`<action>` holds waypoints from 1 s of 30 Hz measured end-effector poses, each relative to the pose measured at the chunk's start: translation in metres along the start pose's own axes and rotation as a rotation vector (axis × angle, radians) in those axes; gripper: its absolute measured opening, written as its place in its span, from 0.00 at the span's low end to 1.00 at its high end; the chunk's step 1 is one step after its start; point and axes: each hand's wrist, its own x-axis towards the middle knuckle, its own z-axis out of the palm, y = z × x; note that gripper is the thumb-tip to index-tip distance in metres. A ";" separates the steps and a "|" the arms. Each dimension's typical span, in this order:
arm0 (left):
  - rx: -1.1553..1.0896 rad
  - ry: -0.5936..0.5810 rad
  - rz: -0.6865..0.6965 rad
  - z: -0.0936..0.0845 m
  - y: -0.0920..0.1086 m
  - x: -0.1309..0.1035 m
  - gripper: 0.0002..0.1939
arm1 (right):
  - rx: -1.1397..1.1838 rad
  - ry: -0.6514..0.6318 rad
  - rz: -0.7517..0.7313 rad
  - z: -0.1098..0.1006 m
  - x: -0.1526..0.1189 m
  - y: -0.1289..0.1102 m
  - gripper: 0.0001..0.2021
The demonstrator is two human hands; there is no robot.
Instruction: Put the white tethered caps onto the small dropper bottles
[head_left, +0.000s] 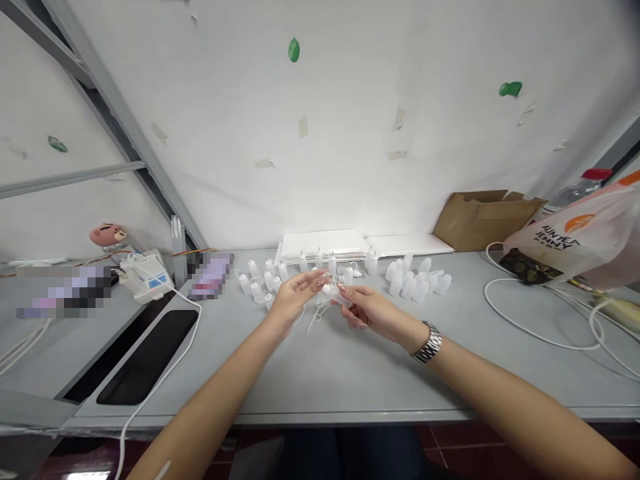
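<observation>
A small translucent plastic bottle lies tilted in my right hand, whose fingers and thumb are wrapped around it. My left hand pinches at the bottle's white cap end, its fingertips meeting close to my right thumb. Below them on the table lie thin white looped plastic pieces. Beyond and left of my hands stand several similar bottles with thin needle-like tips. To the right is a group of bottles on which I see no such tips.
White flat boards lie against the wall behind the bottles. A cardboard box, a printed plastic bag and loose white cables occupy the right side. At left are a blurred phone, a black pad and a power strip.
</observation>
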 end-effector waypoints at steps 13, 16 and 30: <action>-0.162 -0.078 -0.210 -0.010 -0.002 0.003 0.22 | -0.156 -0.090 0.098 0.010 -0.005 -0.005 0.19; -0.149 -0.062 -0.242 -0.010 -0.003 0.004 0.20 | -0.191 -0.108 0.107 0.012 -0.006 -0.005 0.19; -0.016 0.144 0.026 -0.009 -0.002 0.005 0.12 | -0.039 0.142 -0.077 0.010 -0.005 -0.005 0.20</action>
